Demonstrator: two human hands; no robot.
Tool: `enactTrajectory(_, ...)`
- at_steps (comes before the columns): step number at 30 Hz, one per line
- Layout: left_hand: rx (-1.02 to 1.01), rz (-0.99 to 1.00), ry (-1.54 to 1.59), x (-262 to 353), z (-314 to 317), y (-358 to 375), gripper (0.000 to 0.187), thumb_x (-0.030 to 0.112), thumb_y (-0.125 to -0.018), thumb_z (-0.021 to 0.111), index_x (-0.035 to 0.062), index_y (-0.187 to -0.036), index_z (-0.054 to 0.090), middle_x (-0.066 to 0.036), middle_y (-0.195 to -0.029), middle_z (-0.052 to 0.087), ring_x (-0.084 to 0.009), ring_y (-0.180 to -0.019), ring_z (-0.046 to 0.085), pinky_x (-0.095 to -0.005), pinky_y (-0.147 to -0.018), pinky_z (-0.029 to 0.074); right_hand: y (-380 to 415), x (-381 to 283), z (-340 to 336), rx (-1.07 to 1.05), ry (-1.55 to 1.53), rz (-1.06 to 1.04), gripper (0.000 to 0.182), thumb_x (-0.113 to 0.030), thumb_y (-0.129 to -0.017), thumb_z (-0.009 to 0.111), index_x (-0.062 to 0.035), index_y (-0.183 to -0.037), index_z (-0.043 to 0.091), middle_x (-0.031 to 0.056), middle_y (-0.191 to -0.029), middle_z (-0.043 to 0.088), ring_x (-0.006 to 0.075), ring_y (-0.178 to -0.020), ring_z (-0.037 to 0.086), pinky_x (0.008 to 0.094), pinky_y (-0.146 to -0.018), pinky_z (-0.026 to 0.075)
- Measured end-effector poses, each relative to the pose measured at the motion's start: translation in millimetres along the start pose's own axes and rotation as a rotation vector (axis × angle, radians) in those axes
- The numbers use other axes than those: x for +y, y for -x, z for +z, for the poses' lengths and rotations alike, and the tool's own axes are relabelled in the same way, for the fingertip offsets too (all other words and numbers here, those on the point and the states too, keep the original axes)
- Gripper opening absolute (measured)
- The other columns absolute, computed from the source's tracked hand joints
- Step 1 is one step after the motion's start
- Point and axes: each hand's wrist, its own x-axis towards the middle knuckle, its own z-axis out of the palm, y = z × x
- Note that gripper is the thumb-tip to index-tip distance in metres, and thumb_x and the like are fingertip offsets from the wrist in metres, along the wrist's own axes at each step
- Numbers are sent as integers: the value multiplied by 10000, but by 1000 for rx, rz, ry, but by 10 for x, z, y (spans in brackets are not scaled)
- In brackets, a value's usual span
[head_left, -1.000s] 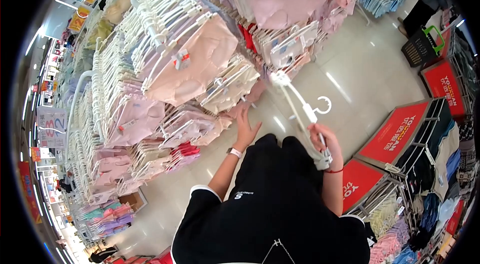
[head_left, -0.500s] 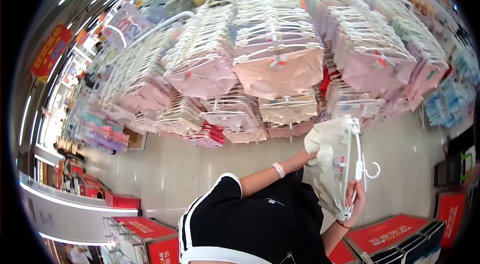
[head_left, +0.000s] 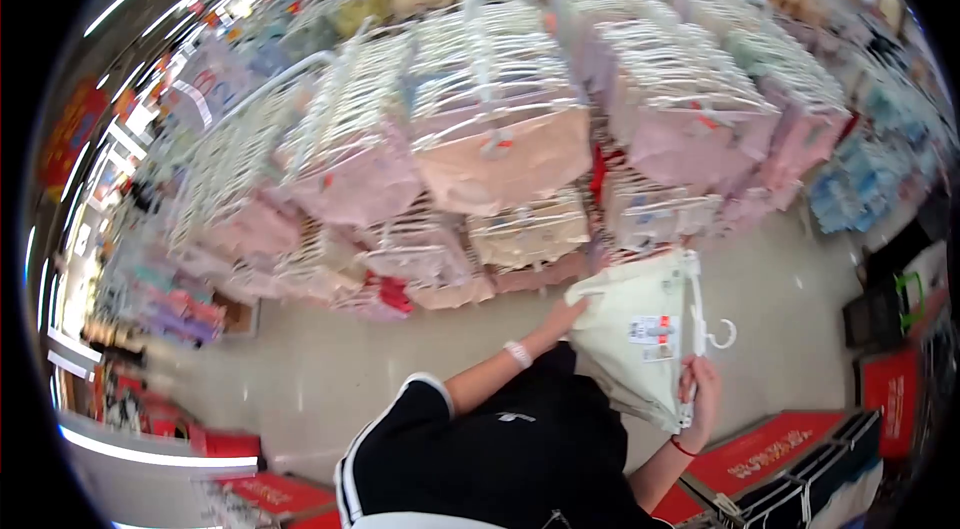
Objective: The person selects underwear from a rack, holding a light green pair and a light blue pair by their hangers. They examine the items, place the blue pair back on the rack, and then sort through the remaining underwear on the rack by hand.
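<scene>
A pair of pale green briefs (head_left: pixel 625 314) hangs from a white plastic hanger (head_left: pixel 697 304), turned sideways so its hook points right. A price tag (head_left: pixel 652 331) with an orange mark lies over the fabric. My left hand (head_left: pixel 566 319), with a white band at the wrist, closes on the cloth's left edge. At the hanger's lower end is my right hand (head_left: pixel 703 389), a red string round its wrist, its fingers wrapped round the hanger beside the waistband.
Ahead stands a white rack with rows of pink, peach (head_left: pixel 510 164) and cream briefs on hangers. Red display boxes (head_left: pixel 760 449) with more hanging garments are at lower right. A black basket with green handles (head_left: pixel 880 319) stands at the right edge.
The briefs have turned and spread flatter, so the tag shows fully. Both hands, with the garment, appear slightly further left and lower as the view shifts.
</scene>
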Motion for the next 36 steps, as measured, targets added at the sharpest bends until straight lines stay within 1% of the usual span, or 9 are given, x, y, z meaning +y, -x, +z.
enactTrajectory(3, -21, 31, 117, 75, 68, 117, 420, 266, -931, 468, -23, -1234, 445, -87, -1146, 553, -156, -1006, 530, -287, -851, 431, 10, -28, -145, 11, -65, 42, 220, -170, -908, 483, 31, -849, 552, -3, -522, 431, 60, -363, 358, 179, -361, 299)
enactTrajectory(7, -64, -175, 164, -64, 99, 22, 451, 323, -940, 438, -25, -1225, 448, -95, -1165, 545, -159, -1032, 518, -296, -885, 410, 79, 163, -171, 41, -155, 44, 210, -163, -910, 475, 25, -845, 542, 3, -536, 442, 61, -359, 351, 190, -360, 307)
enactTrajectory(10, -88, -231, 227, -25, 321, -24, 420, 337, -923, 470, -25, -1129, 521, -76, -1031, 602, -139, -895, 574, -279, -775, 458, 186, 183, -387, 111, -203, 21, 221, -174, -917, 466, 14, -849, 559, 5, -523, 441, 59, -357, 348, 190, -351, 295)
enactTrajectory(16, -236, -144, 25, 41, 669, -318, 438, 313, -914, 493, -35, -1180, 484, -82, -1099, 580, -132, -967, 547, -265, -836, 432, 291, 213, -775, 275, -223, -18, 232, -187, -920, 458, 7, -839, 556, 1, -506, 425, 63, -347, 336, 193, -346, 299)
enactTrajectory(21, -314, -123, -40, 62, 797, -711, 443, 267, -879, 563, -48, -1179, 479, -90, -1089, 576, -120, -951, 551, -244, -803, 447, 45, 28, -966, 357, -230, -26, 232, -185, -923, 454, 8, -839, 553, -1, -512, 425, 64, -356, 342, 194, -354, 300)
enactTrajectory(25, -377, -225, 119, -75, 1200, -1115, 448, 236, -871, 581, -49, -1194, 460, -95, -1095, 572, -124, -945, 561, -250, -818, 452, -278, -285, -1216, 351, -144, -25, 227, -181, -922, 457, 15, -859, 553, -3, -518, 426, 64, -373, 356, 193, -375, 304)
enactTrajectory(28, -329, -280, 5, -171, 1686, -1453, 461, 239, -879, 566, -46, -1217, 435, -102, -1111, 563, -134, -959, 563, -261, -828, 455, -520, -664, -1434, 417, -68, 0, 225, -177, -920, 461, 23, -876, 554, -2, -523, 432, 64, -380, 361, 196, -386, 307)
enactTrajectory(31, -502, -364, 191, -37, 2251, -1699, 503, 242, -874, 575, -70, -1230, 407, -129, -1145, 539, -158, -1020, 538, -275, -867, 438, -664, -1034, -1849, 462, 30, 20, 230, -179, -917, 467, 25, -897, 573, 7, -548, 477, 60, -374, 368, 196, -385, 325)
enactTrajectory(36, -486, -379, 171, -106, 2991, -2052, 468, 264, -887, 553, -66, -1196, 434, -117, -1095, 562, -149, -938, 571, -259, -805, 462, -902, -1376, -2369, 533, 53, -6, 260, -198, -926, 443, 19, -886, 582, 4, -582, 498, 48, -363, 359, 170, -362, 307)
